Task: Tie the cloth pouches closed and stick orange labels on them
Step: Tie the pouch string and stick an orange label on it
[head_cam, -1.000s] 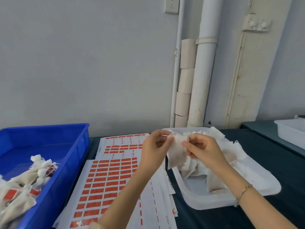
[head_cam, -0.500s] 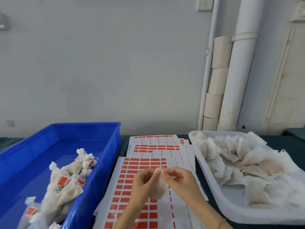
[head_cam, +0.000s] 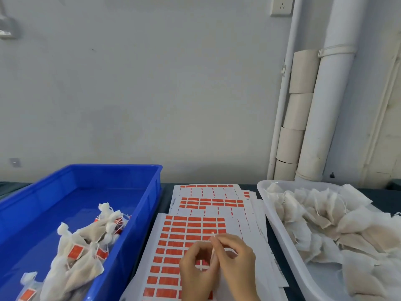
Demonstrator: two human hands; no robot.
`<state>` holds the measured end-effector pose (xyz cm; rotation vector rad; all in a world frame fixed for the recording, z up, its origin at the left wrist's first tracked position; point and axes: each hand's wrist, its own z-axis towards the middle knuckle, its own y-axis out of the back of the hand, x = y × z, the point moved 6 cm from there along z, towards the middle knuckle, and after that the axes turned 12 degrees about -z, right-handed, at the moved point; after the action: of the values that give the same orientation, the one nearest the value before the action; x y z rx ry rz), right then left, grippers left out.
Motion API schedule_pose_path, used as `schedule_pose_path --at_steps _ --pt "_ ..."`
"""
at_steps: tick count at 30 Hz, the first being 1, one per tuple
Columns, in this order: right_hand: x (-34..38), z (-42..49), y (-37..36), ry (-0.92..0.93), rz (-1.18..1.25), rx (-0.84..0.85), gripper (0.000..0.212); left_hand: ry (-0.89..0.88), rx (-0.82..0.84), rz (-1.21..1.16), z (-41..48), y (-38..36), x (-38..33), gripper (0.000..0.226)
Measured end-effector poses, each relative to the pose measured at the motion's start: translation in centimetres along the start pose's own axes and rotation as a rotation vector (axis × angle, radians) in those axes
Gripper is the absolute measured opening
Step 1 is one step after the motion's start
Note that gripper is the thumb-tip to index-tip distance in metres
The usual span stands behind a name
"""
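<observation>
Bin (head_cam: 149,200), blue, stands at the left on the dark table (head_cam: 166,194). In its near half lies a heap of tied pouches (head_cam: 82,242), necks knotted, several carrying an orange label (head_cam: 75,251).

Just right of the bin, sheets (head_cam: 217,193) of orange stickers (head_cam: 186,231) lie fanned in an overlapping stack. The nearest sheet is mostly full, while those behind show bare white gaps.

Both hands hover over the near sheet, close to the bottom edge and pressed together. The left hand (head_cam: 194,272) has its fingers curled inward, thumb and forefinger closed toward the right hand. Between the two sets of fingertips stands a thin white sliver of the pouch (head_cam: 213,248), running upright and poking out just above the right forefinger. The rest of the pouch is hidden behind the fingers, so I cannot tell how it hangs. The right hand (head_cam: 236,257) also has its fingers bent and bunched, pinching that white edge from the other side. Both grips meet at the same spot, fingertips touching or nearly so.

Right of the sheets sits a white tray (head_cam: 280,232), its corner just beside the stack. It holds a loose pile of open pouches (head_cam: 325,216), flat and crumpled, with no stickers showing.

Behind the tray, against the wall, stand stacked cardboard rolls (head_cam: 297,114) and a white pipe (head_cam: 325,118), with a socket (head_cam: 282,5) above them.
</observation>
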<state>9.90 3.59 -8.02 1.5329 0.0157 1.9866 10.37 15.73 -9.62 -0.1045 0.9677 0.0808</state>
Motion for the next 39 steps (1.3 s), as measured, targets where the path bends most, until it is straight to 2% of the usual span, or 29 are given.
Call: schedule_pose_path --at_steps 2,4,7,9,11,14,16,20,25,28,31,36,39 --pt "0.0 0.3 -0.1 -0.027 0.123 0.055 0.011 0.12 -0.021 -0.115 0.1 0.3 1.0 0.019" --pt "0.1 0.5 -0.1 -0.079 0.247 0.133 0.002 0.307 -0.016 -0.218 0.3 0.0 1.8 0.033" --pt "-0.4 0.7 -0.1 -0.108 0.304 0.174 0.006 0.456 0.092 -0.279 0.4 -1.0 2.2 0.039" --pt "-1.0 0.7 -0.1 -0.108 0.309 0.177 0.009 0.409 0.162 -0.252 0.4 -1.3 2.2 0.034" --pt "-1.8 0.9 0.1 -0.117 0.334 0.176 0.013 0.34 0.215 -0.218 0.3 -1.5 1.9 0.02" --pt "-2.9 1.1 0.0 -0.184 0.424 0.25 0.022 0.334 0.232 -0.252 0.2 -1.8 1.6 0.008" --pt "-3.2 1.1 0.0 -0.2 0.461 0.294 0.024 0.346 0.173 -0.252 0.2 -1.5 1.9 0.01" --pt "-3.4 1.0 0.5 -0.212 0.458 0.251 0.028 0.415 0.086 -0.233 0.1 -0.9 2.6 0.015" --pt "-3.7 0.8 0.5 -0.218 0.39 0.24 0.019 0.545 0.172 -0.313 0.0 -1.4 2.7 0.038" --pt "-3.8 0.8 0.4 -0.222 0.365 0.246 0.016 0.61 0.156 -0.298 -0.1 -1.3 3.1 0.04" --pt "-3.8 0.7 0.3 -0.259 0.426 0.257 0.02 0.72 0.093 -0.381 -0.5 -1.2 3.4 0.031" --pt "-3.9 0.7 0.4 -0.306 0.522 0.25 0.022 0.653 0.043 -0.36 -0.2 -0.8 3.0 0.021" --pt "-4.5 1.0 0.9 -0.382 0.648 0.216 0.019 0.617 0.072 -0.319 -0.2 -0.9 2.5 0.04"
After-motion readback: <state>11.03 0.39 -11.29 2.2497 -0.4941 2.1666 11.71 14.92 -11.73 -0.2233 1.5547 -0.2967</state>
